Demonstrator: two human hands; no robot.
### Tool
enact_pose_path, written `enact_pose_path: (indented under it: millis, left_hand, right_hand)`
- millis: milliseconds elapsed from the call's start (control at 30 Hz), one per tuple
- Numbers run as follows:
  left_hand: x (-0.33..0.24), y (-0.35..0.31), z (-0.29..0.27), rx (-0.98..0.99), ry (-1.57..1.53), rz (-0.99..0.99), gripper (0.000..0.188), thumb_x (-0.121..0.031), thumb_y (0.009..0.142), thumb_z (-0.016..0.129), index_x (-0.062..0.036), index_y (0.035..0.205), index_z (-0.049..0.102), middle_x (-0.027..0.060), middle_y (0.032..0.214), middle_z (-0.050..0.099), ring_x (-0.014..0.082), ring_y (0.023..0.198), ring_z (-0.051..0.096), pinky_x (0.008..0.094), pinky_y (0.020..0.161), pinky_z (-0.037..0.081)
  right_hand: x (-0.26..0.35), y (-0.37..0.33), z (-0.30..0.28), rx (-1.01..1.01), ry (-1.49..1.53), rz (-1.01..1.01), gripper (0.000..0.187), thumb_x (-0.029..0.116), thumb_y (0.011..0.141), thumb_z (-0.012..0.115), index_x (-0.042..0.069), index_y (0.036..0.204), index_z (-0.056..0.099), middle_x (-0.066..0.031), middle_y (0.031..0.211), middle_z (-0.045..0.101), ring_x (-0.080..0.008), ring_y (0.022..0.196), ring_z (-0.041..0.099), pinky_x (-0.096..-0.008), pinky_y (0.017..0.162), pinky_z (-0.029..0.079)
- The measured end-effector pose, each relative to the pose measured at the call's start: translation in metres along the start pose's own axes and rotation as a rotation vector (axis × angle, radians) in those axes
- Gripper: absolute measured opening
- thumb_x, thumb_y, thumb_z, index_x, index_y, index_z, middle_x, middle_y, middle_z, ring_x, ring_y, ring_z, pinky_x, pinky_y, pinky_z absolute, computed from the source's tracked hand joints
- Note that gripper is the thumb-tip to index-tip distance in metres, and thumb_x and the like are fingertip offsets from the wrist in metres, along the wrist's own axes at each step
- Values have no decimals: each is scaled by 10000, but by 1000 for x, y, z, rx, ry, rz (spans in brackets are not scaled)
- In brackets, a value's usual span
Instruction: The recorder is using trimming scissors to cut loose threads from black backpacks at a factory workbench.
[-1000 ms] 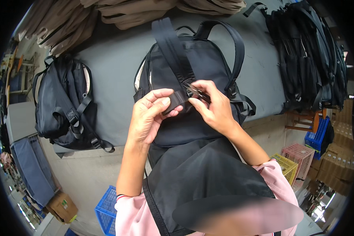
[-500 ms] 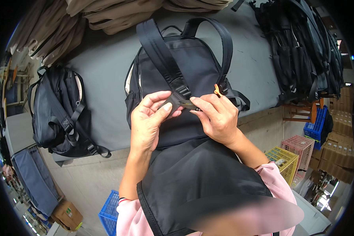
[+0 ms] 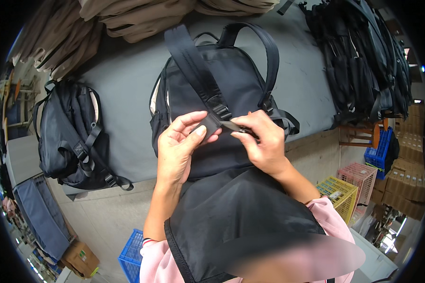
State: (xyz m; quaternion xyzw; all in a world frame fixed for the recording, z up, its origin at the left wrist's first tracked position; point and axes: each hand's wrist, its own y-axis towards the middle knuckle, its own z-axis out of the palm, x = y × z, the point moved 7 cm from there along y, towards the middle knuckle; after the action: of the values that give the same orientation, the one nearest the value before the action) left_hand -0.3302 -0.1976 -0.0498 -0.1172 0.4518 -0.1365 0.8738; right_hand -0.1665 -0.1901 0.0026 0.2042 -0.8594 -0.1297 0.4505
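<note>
A dark navy backpack (image 3: 241, 70) lies on the grey table with its shoulder straps up. My left hand (image 3: 174, 146) pinches the black webbing strap (image 3: 208, 126) just below the black plastic buckle (image 3: 221, 111) of the left shoulder strap. In my right hand (image 3: 269, 144) is a pair of thread snips (image 3: 237, 127), fingers closed around them. Their pointed metal tip reaches to the edge of the webbing, close to my left fingertips. Whether the blades touch a thread is too small to tell.
Another black backpack (image 3: 73, 137) rests at the table's left. Brown bags (image 3: 141, 19) are piled along the far side, and black backpacks (image 3: 363, 61) at the right. Yellow (image 3: 340, 193), pink and blue crates stand beyond the table's right near edge, by cardboard boxes (image 3: 403, 181).
My right hand has turned and drawn slightly back, so more of the snips shows. The orange loop at its fingers is no longer visible. My left hand keeps its pinch on the webbing.
</note>
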Motion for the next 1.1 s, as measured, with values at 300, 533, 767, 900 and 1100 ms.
enact_pose_path:
  millis: [300,533,767,900,1100]
  left_hand:
    - [-3,7,13,222,132,12,420,-1,870,460,28,1286,511,114,1239,578,151,1123,545,272,979,394]
    - [-2,14,3,-47,813,441,217,-136,808,701,38,910,622,101,962,573,188,891,571,289,787,452]
    - [13,17,1,-25,294,52,150,-128,884,636,8,948,649,21,824,636,89,745,574,225,728,460]
    - [17,16,-7,-48,178,33,161,-105,880,634,6,994,655,13,839,634,78,742,564,222,729,455]
    - [15,16,-8,-49,219,21,139,-97,882,620,5,968,657,4,810,622,72,722,547,215,707,441]
  right_hand:
    - [-30,6,40,121,823,521,171,45,831,647,-31,977,602,-13,899,504,-89,744,534,-199,689,443]
    - [-38,-4,61,114,1144,849,149,201,914,603,57,913,560,18,674,523,-10,479,378,-162,454,293]
    - [-34,-9,14,-97,306,319,257,60,845,642,15,1074,532,-66,911,575,-130,731,589,-260,674,491]
    - [-13,2,7,51,18,144,258,-4,769,670,17,1013,589,-88,908,575,-170,746,592,-253,613,477]
    - [-12,3,11,75,-190,4,265,114,707,722,76,949,620,-53,790,567,-258,635,551,-340,591,442]
